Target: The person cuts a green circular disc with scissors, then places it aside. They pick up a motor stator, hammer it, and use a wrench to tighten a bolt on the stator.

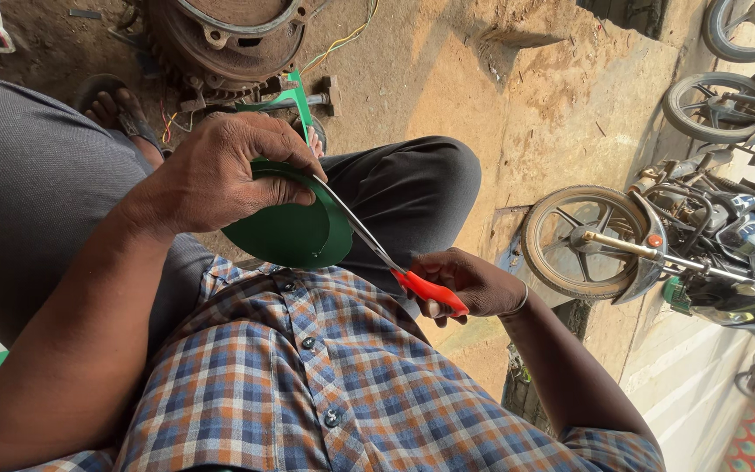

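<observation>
My left hand (220,175) grips a round green sheet (294,234) by its upper edge, holding it above my lap. My right hand (475,281) is closed on the red handles of a pair of scissors (428,290). Their metal blades run up and left along the sheet's right edge. A narrow green strip (301,98) trails away from the sheet towards the ground beyond my knee. Both hands work over my dark trousers and checked shirt.
A round rusty metal casing (229,35) with coloured wires (342,39) lies on the dirt ground ahead. A sandalled foot (120,109) is beside it. Parked motorcycles (657,245) stand at the right, past a concrete step (570,105).
</observation>
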